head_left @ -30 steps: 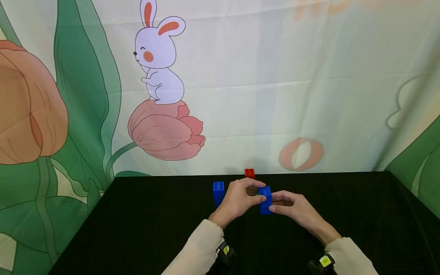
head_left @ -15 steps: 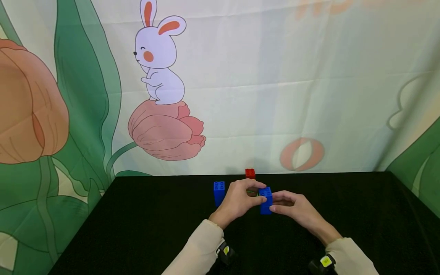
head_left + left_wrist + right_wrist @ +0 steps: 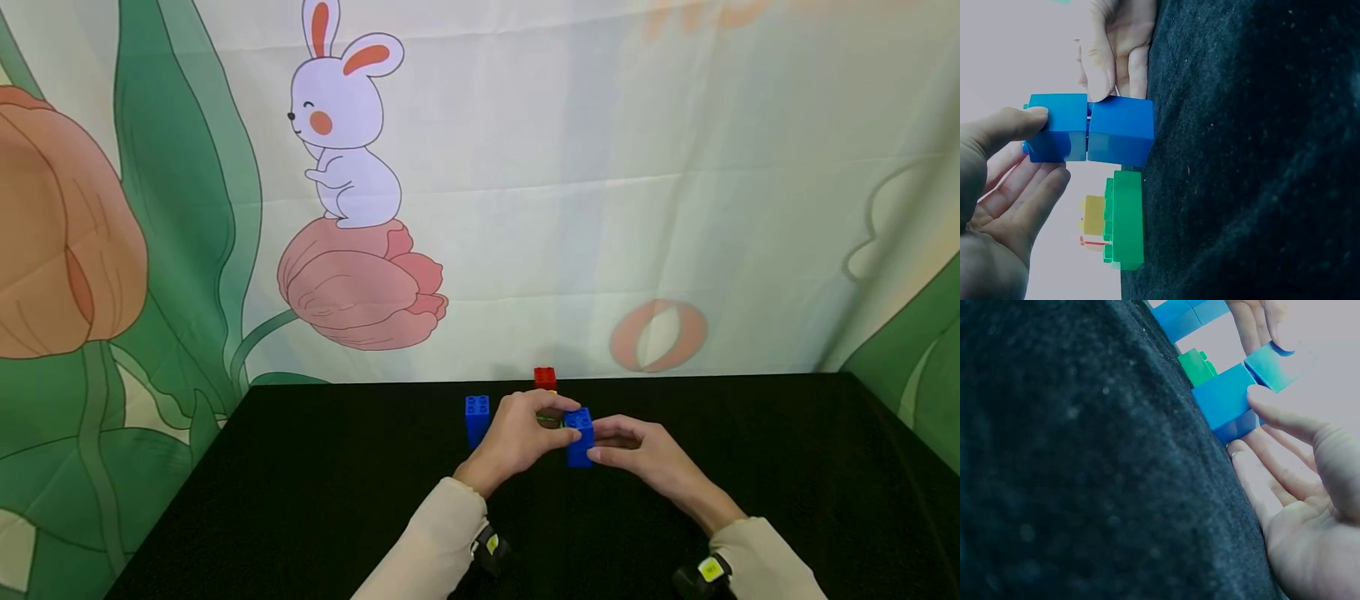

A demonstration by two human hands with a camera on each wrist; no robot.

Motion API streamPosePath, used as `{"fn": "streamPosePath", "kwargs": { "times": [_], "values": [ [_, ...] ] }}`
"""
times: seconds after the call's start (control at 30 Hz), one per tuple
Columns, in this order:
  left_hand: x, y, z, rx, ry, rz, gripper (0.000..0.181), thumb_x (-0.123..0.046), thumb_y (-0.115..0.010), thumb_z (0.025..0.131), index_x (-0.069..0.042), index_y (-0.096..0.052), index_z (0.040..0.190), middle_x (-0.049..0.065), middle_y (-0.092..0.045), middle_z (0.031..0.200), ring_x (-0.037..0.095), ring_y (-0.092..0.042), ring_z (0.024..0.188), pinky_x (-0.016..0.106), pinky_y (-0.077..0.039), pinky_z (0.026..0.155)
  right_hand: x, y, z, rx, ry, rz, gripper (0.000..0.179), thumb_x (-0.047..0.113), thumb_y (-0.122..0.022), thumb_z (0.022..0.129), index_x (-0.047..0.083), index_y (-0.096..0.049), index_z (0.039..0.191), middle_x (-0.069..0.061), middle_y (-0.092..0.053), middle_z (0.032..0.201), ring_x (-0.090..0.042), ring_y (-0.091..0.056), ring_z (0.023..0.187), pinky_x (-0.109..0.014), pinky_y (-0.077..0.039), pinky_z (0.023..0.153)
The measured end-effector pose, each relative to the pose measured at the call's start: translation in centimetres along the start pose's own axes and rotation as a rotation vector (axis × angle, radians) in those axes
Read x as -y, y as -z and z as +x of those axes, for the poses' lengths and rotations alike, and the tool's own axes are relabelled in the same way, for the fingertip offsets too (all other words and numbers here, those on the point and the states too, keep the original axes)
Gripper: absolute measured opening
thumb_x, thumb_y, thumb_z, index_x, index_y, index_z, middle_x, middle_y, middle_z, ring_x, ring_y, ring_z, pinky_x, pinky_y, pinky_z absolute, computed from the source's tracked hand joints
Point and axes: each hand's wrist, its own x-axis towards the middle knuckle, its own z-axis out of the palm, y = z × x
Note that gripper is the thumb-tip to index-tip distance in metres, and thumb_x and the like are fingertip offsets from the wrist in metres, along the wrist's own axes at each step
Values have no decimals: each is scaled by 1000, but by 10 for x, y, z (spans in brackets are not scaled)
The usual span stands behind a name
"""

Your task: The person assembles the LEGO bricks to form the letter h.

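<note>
Two blue toy bricks stand one above the other on the black cloth. My left hand (image 3: 517, 437) pinches the upper blue brick (image 3: 1057, 128) between thumb and fingers. My right hand (image 3: 648, 454) holds the lower blue brick (image 3: 1121, 131) from the other side, its thumb near the seam. In the left wrist view a narrow gap with studs shows between the two bricks, and they sit slightly out of line. Studs on the upper brick's top face upward in the head view.
Behind the hands, a green brick (image 3: 1127, 219) lies on the black cloth (image 3: 337, 500) with a yellow brick (image 3: 1094, 214) on it. A red brick (image 3: 544, 378) shows farther back. Left of the left hand stands another blue stack (image 3: 477, 421). A printed curtain (image 3: 525, 208) hangs behind.
</note>
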Motion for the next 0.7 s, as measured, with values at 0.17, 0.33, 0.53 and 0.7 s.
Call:
{"fn": "streamPosePath", "kwargs": {
  "times": [0.17,0.33,0.53,0.7],
  "values": [
    [1,1,0,12,-9,1,32,-14,-82,95,-11,-76,126,1,-73,126,13,-71,109,25,-60,90,-1,-1,1,-3,9,-3,52,30,-79,96,6,-63,140,-12,-68,133,-29,-67,118,-48,-56,100],
    [0,0,0,13,-18,24,32,-14,-82,95,-12,-76,126,1,-73,125,12,-71,108,25,-60,90,-3,-1,1,-4,15,-1,52,30,-79,96,6,-63,140,-13,-68,133,-29,-67,118,-48,-57,100],
    [1,0,0,13,-34,65,33,-16,-83,94,-12,-76,126,1,-74,124,12,-72,106,24,-60,88,-4,-2,1,-14,13,-13,53,30,-80,95,6,-64,139,-13,-67,133,-28,-67,118,-49,-56,100],
    [2,-1,0,17,-39,81,32,-16,-83,95,-12,-77,126,0,-74,122,11,-72,104,25,-60,88,-5,-3,1,-20,21,-19,53,31,-80,95,6,-64,139,-12,-68,133,-28,-67,118,-48,-57,99]
  ]
}}
